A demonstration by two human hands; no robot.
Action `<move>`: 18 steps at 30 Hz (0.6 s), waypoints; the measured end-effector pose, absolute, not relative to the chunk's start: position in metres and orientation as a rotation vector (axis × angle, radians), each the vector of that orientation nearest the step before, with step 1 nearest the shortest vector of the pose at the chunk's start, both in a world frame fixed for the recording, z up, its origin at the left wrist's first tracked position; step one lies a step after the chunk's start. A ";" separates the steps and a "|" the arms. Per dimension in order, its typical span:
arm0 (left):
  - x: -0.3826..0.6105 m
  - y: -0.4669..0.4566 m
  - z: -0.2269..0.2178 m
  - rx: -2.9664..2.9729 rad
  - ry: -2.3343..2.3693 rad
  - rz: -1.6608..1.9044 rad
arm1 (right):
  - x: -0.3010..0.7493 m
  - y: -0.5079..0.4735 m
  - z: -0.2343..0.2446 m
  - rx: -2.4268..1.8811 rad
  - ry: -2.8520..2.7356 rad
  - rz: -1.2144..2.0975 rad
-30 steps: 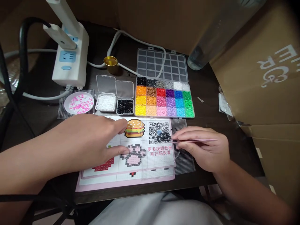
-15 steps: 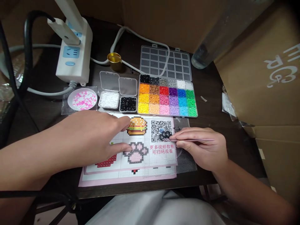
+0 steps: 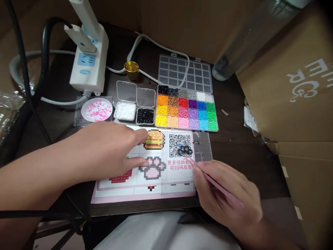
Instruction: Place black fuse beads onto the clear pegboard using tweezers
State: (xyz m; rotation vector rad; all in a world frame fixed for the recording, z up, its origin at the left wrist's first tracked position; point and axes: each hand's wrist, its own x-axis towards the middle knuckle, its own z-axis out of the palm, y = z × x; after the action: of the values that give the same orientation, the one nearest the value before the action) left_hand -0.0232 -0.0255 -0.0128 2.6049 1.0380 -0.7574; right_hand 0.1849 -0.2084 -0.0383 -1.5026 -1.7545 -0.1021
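Note:
My right hand (image 3: pixel 229 191) is closed around pink tweezers (image 3: pixel 223 189), whose tips point up and left over the red lettering on the pattern sheet (image 3: pixel 122 199). Just above the tips, a small heap of black beads (image 3: pixel 185 150) lies on a clear pegboard (image 3: pixel 179 180) over the printed QR code. My left hand (image 3: pixel 111 152) rests on the sheet with thumb and fingers apart, holding nothing. Its fingertips lie beside the printed burger (image 3: pixel 154 139) and paw (image 3: pixel 153 168). The left palm covers part of a red printed figure.
Behind the sheet sit a bead box (image 3: pixel 187 107) of many colours, a tub of white beads (image 3: pixel 125 111) and a tub of black beads (image 3: pixel 145 116). A dish (image 3: pixel 84 113) holds pink and white beads. Also there are a gold cup (image 3: pixel 131 71), power strip (image 3: pixel 90 66) and water bottle (image 3: pixel 221 71).
My right hand has moved down toward me, and the tweezers have swung from nearly level to slanted, their tips off the black beads. The left hand keeps its place on the sheet. The view shifts slightly.

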 end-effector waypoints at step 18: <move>-0.022 -0.027 -0.009 2.646 1.030 -0.803 | 0.173 -0.202 -0.060 -1.551 -1.670 -0.211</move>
State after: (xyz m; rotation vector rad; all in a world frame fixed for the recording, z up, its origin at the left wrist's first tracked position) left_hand -0.0224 -0.0268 -0.0089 2.6456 1.0303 -0.8027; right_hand 0.1725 -0.2024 -0.0604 -1.5513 -1.6697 -0.2108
